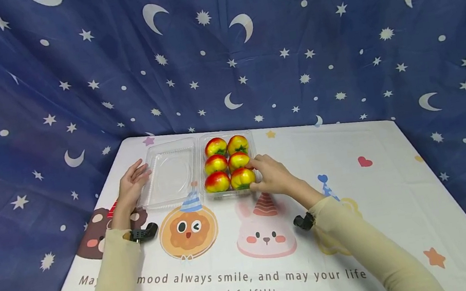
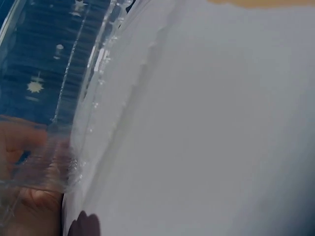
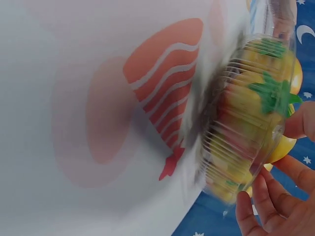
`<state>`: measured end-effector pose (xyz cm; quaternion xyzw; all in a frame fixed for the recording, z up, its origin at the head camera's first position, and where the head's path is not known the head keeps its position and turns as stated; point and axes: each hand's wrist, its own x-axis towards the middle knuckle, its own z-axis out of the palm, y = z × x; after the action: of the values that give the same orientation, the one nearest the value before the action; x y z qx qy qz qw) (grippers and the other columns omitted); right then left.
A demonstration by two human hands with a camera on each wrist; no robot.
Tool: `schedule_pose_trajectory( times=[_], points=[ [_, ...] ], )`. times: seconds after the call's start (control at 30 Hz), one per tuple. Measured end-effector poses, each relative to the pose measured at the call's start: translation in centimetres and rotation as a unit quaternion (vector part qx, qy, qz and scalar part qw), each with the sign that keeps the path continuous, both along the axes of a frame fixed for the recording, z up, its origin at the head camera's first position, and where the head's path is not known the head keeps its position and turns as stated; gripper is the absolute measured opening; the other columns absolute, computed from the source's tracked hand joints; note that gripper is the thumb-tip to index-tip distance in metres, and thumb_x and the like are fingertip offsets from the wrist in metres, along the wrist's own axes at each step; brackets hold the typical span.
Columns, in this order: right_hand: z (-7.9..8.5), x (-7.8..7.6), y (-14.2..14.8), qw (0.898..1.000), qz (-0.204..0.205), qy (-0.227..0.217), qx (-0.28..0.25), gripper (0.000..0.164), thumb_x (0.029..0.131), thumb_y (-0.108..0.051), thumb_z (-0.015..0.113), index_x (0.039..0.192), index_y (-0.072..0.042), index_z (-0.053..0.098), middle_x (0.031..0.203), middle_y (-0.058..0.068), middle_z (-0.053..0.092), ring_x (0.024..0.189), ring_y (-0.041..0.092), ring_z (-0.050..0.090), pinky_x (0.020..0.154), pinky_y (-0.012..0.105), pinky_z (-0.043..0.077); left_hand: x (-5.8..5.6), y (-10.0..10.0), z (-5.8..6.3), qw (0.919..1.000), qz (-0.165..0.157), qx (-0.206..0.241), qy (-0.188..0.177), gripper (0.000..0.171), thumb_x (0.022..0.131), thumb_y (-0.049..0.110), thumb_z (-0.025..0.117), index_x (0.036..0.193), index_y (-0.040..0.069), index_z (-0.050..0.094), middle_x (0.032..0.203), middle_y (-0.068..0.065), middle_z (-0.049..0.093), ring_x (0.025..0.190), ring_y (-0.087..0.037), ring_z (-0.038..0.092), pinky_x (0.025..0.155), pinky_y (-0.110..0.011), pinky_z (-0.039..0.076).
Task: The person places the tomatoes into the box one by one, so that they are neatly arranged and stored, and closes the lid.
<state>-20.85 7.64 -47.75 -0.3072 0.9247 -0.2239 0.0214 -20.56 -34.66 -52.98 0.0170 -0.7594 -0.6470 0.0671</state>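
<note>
A clear plastic clamshell box stands with its lid [image 1: 170,176] folded out to the left. Its tray [image 1: 214,195] holds several glossy red-and-yellow persimmons with green leafy tops, set in two columns. My right hand [image 1: 274,174] is at the tray's front right corner, its thumb and forefinger on either side of the front right persimmon [image 1: 242,178]. In the right wrist view, other fingers [image 3: 248,209] lie along the tray's side. My left hand [image 1: 131,181] touches the lid's left edge with loosely bent fingers; the left wrist view shows it through the clear plastic.
A white tablecloth [image 1: 320,271] with printed cartoon animals and lettering covers the table. Behind and to the left hangs a blue curtain [image 1: 277,80] with moons and stars. Black wrist cameras [image 1: 144,232] are strapped to both forearms.
</note>
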Motion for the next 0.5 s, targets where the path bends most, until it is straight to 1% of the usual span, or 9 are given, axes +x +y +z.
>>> schedule_pose_trajectory(
  times=[0.07, 0.13, 0.23, 0.33, 0.4, 0.5],
  points=[
    [-0.1, 0.1, 0.0, 1.000, -0.001, 0.009, 0.009, 0.050, 0.076, -0.026, 0.072, 0.121, -0.007, 0.064, 0.110, 0.012, 0.063, 0.100, 0.025, 0.053, 0.078, 0.043, 0.053, 0.4, 0.4, 0.7, 1.0000, -0.002, 0.002, -0.001, 0.060, 0.095, -0.010, 0.052, 0.150, -0.010, 0.027, 0.146, -0.036, 0.037, 0.133, -0.050, 0.037, 0.090, -0.009, 0.044],
    [-0.3, 0.1, 0.0, 1.000, 0.001, 0.012, 0.010, 0.050, 0.077, -0.026, 0.072, 0.122, -0.006, 0.063, 0.110, 0.013, 0.062, 0.100, 0.025, 0.053, 0.076, 0.043, 0.053, 0.4, 0.3, 0.6, 1.0000, -0.003, 0.001, 0.003, 0.060, 0.095, -0.011, 0.051, 0.150, -0.010, 0.028, 0.146, -0.036, 0.037, 0.132, -0.050, 0.038, 0.089, -0.009, 0.044],
    [-0.5, 0.3, 0.0, 1.000, -0.001, 0.012, 0.006, 0.052, 0.079, -0.031, 0.073, 0.124, -0.006, 0.063, 0.111, 0.013, 0.063, 0.101, 0.026, 0.053, 0.078, 0.044, 0.052, 0.4, 0.2, 0.3, 1.0000, -0.006, 0.001, 0.003, 0.060, 0.095, -0.011, 0.051, 0.150, -0.010, 0.027, 0.146, -0.037, 0.037, 0.131, -0.046, 0.043, 0.088, -0.009, 0.045],
    [-0.7, 0.3, -0.1, 1.000, -0.013, 0.003, -0.011, 0.056, 0.083, -0.040, 0.071, 0.127, -0.007, 0.061, 0.113, 0.012, 0.064, 0.104, 0.026, 0.055, 0.082, 0.044, 0.052, 0.2, 0.0, 0.0, 0.9999, -0.007, 0.007, 0.000, 0.060, 0.095, -0.012, 0.051, 0.150, -0.011, 0.026, 0.146, -0.037, 0.036, 0.129, -0.040, 0.049, 0.088, -0.010, 0.045],
    [-0.7, 0.3, -0.2, 0.999, -0.025, -0.005, -0.030, 0.057, 0.086, -0.045, 0.068, 0.128, -0.007, 0.061, 0.112, 0.011, 0.064, 0.103, 0.026, 0.057, 0.082, 0.043, 0.052, 0.0, -0.2, -0.3, 0.9999, -0.006, 0.012, -0.003, 0.061, 0.095, -0.011, 0.051, 0.150, -0.010, 0.026, 0.146, -0.037, 0.036, 0.129, -0.038, 0.049, 0.087, -0.009, 0.045],
    [-0.4, -0.1, -0.3, 0.997, -0.041, -0.012, -0.065, 0.053, 0.090, -0.044, 0.066, 0.127, -0.007, 0.062, 0.111, 0.010, 0.064, 0.100, 0.026, 0.061, 0.079, 0.042, 0.053, -0.4, -0.5, -0.5, 0.9999, -0.002, 0.010, -0.009, 0.062, 0.096, -0.008, 0.053, 0.151, -0.007, 0.026, 0.147, -0.034, 0.037, 0.131, -0.038, 0.047, 0.087, -0.009, 0.045]
  ],
)
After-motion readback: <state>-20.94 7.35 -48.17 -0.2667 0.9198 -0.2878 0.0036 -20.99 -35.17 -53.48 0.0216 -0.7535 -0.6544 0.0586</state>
